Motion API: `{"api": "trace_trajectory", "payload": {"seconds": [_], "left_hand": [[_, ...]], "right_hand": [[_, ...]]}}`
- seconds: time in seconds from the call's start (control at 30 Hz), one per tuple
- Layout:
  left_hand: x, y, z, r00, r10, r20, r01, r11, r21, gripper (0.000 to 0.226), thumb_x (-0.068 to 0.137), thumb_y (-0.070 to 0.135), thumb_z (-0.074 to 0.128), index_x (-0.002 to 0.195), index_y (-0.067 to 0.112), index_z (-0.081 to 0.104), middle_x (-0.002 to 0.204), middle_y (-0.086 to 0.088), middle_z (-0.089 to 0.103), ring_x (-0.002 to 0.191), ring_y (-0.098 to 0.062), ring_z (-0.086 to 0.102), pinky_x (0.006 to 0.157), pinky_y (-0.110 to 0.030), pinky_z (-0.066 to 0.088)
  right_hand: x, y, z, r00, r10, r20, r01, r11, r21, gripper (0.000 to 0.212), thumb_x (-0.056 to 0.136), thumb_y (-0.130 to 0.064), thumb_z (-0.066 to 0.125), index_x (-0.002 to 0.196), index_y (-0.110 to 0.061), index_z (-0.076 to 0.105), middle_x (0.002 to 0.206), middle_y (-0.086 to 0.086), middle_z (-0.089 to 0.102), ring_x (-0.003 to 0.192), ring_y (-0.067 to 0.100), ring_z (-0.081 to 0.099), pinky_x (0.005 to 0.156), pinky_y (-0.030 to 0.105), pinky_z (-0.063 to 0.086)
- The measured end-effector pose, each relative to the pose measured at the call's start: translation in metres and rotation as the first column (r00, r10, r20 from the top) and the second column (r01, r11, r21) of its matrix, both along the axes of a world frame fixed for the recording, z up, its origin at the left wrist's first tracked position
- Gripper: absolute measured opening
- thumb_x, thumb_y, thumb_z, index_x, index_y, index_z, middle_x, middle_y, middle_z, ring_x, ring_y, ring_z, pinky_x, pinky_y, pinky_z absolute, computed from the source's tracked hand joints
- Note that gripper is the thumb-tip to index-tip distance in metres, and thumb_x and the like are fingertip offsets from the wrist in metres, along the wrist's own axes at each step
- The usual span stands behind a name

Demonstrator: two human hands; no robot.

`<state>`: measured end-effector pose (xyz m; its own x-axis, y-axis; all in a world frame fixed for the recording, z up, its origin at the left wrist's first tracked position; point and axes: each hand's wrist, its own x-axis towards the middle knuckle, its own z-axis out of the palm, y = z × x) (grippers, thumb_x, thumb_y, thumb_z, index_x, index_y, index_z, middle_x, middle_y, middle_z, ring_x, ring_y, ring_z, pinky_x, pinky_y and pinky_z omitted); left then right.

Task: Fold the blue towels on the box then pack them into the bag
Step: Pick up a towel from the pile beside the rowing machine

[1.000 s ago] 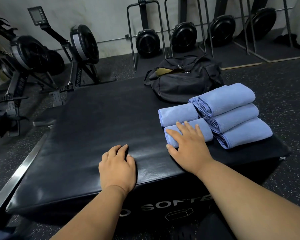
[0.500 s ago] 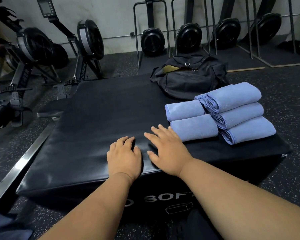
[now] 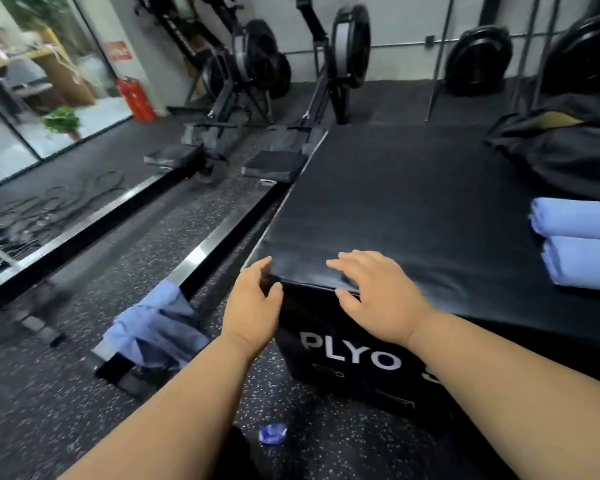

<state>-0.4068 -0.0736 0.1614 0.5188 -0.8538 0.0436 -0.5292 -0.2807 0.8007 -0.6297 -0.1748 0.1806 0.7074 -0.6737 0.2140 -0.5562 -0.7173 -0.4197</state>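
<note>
1. Far left, through the glass wall (image 3: 32, 109), a potted plant (image 3: 62, 121) and a red fire extinguisher (image 3: 136, 98) stand, well apart from the work.
2. On the speckled floor (image 3: 49, 393) an unfolded blue towel (image 3: 153, 327) lies crumpled over the end of a rowing machine rail (image 3: 201, 251). It sits left of and below both hands, with no clear long axis as it is bunched.
3. The left hand (image 3: 253, 306) is nearer to that towel. It hangs off the box's near-left corner, fingers loosely spread, holding nothing; whether the thumb touches the corner I cannot tell.
4. The right hand (image 3: 374, 289) rests flat on the top edge of the black box (image 3: 413, 202), fingers straight and spread, also empty.
5. My guess is the next reach goes down and left for the floor towel, and the left hand has the shorter path.
6. Right of the hands, two folded towels (image 3: 582, 244) lie on the box, long axes running left to right, cut off by the frame edge.
7. The black bag (image 3: 561, 147) sits behind them, partly out of view; how wide its opening gapes is hard to judge.
8. A small blue object (image 3: 272, 434) on the floor near the arms is too blurred to name.
</note>
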Motion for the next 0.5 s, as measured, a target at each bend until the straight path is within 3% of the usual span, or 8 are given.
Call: {"api": "trace_trajectory", "payload": {"seconds": [0.13,0.23,0.3,0.5], "left_hand": [[0.088,0.068,-0.003,0.996,0.073,0.058,-0.081,0.987,0.138,0.054,0.085,0.041,0.067,0.137,0.031,0.058,0.128,-0.007,0.064,0.116,-0.029,0.066,0.099,-0.055,0.055],[0.129,0.109,0.000,0.969,0.123,0.215,-0.180,0.946,0.271,0.071,0.089,0.033,0.072,0.155,0.024,0.047,0.150,-0.007,0.049,0.138,-0.028,0.049,0.118,-0.042,0.039],[0.159,0.127,-0.010,0.946,0.168,0.278,-0.263,0.900,0.348,0.074,0.089,0.037,0.068,0.158,0.022,0.044,0.156,-0.012,0.042,0.147,-0.029,0.038,0.119,-0.037,0.031],[0.228,0.128,-0.083,0.954,0.217,0.207,-0.300,0.686,0.663,0.079,0.095,0.057,0.055,0.164,0.035,0.024,0.171,-0.017,0.013,0.152,-0.040,0.028,0.122,-0.046,0.031]], "right_hand": [[0.079,0.029,0.003,0.968,0.236,-0.089,-0.241,0.969,-0.050,0.055,0.096,-0.038,0.059,0.151,-0.033,0.052,0.155,-0.004,0.051,0.146,0.021,0.042,0.121,0.037,0.028],[0.140,0.029,0.003,0.935,0.326,-0.141,-0.337,0.939,-0.065,0.059,0.095,-0.041,0.057,0.153,-0.034,0.049,0.156,-0.004,0.050,0.145,0.020,0.041,0.122,0.040,0.030],[0.180,0.021,0.004,0.919,0.345,-0.191,-0.365,0.927,-0.084,0.061,0.097,-0.042,0.059,0.155,-0.035,0.045,0.159,-0.003,0.046,0.147,0.020,0.039,0.123,0.039,0.029],[0.263,-0.024,-0.012,0.830,0.343,-0.440,-0.418,0.904,-0.084,0.066,0.095,-0.060,0.057,0.156,-0.041,0.041,0.162,0.000,0.042,0.147,0.022,0.039,0.124,0.040,0.027]]}}
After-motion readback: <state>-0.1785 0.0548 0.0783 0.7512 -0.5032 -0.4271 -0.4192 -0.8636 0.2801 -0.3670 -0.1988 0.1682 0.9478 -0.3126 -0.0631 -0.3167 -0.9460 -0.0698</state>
